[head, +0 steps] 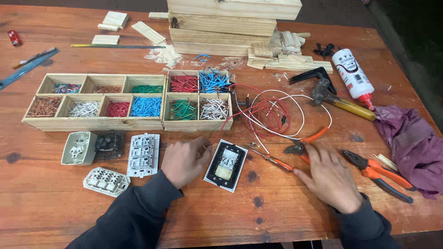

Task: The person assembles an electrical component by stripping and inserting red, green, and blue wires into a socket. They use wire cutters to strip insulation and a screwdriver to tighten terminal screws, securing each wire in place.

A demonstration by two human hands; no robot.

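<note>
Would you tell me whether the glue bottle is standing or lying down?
Lying down: the glue bottle rests lengthwise on the table, red tip toward the cloth.

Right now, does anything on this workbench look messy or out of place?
Yes. Loose red and white wires lie tangled beside the neatly sorted wooden trays. Sawdust is spilled by the stacked planks, and a crumpled purple rag sits at the edge.

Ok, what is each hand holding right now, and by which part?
The left hand pinches the near end of a red wire beside the switch module. The right hand lies over the orange-handled cutters, fingers on a handle; a firm hold cannot be told.
</note>
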